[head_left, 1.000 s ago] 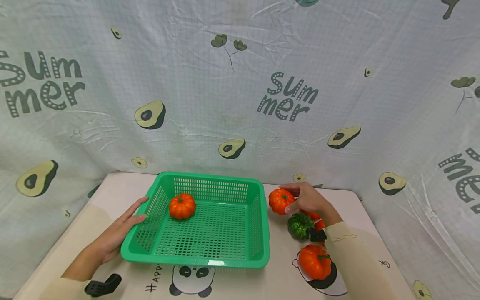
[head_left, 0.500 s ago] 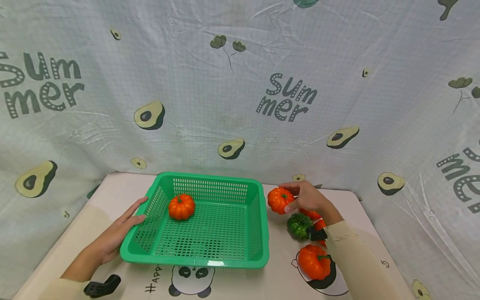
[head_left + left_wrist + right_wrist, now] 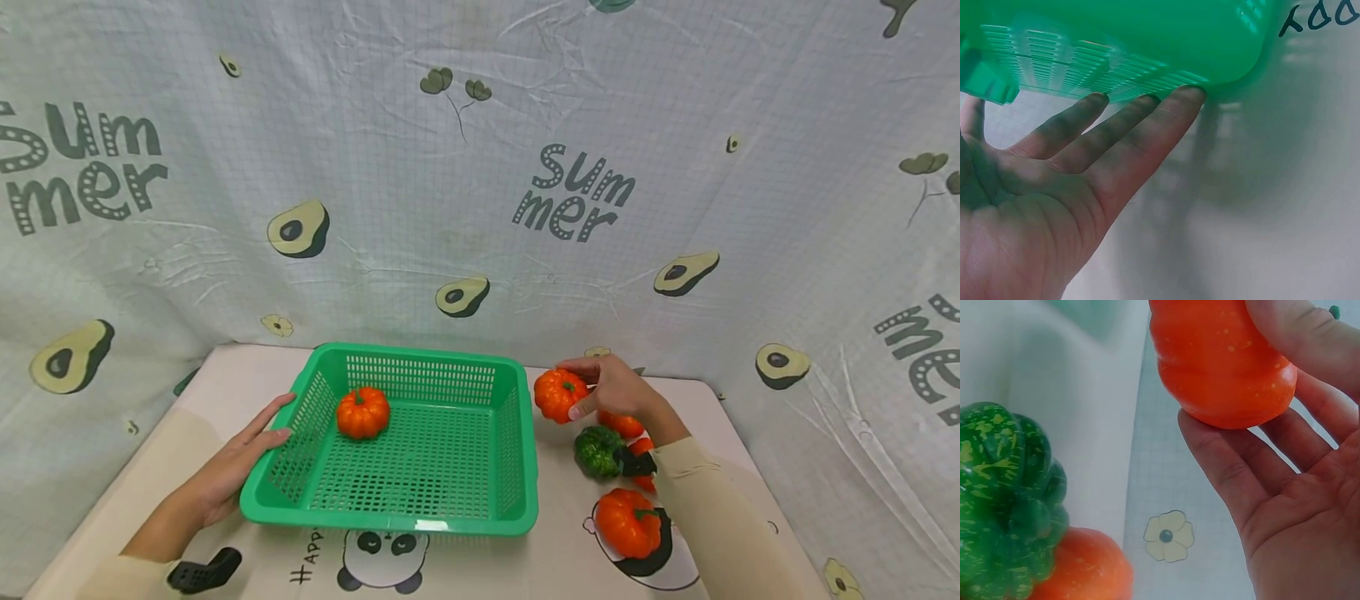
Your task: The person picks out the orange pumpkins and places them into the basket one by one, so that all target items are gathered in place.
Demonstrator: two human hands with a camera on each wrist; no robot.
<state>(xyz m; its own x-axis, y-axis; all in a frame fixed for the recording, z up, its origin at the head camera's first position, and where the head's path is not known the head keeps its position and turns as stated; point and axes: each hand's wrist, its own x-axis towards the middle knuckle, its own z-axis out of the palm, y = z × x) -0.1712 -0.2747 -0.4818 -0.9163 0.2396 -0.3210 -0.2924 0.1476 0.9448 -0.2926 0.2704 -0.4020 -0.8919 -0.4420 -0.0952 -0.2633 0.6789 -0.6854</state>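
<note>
R hand (image 3: 621, 390): pumpkin (image 3: 558, 396) btwn thumb (image 3: 1304, 337), fingers (image 3: 1221, 459); prob. aloft.

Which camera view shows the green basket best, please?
The head view: it shows the green basket nearly whole, its inside visible. The left wrist view catches only part of its outside, touched by the left hand; the right wrist view has just a blurred green patch, possibly the basket.

Basket (image 3: 480, 527): on worktop (image 3: 495, 575), right of left hand (image 3: 234, 468)
Inner pumpkin (image 3: 363, 414): in basket, left rear
Held pumpkin (image 3: 558, 397): right of basket, in right hand (image 3: 619, 392)
</note>
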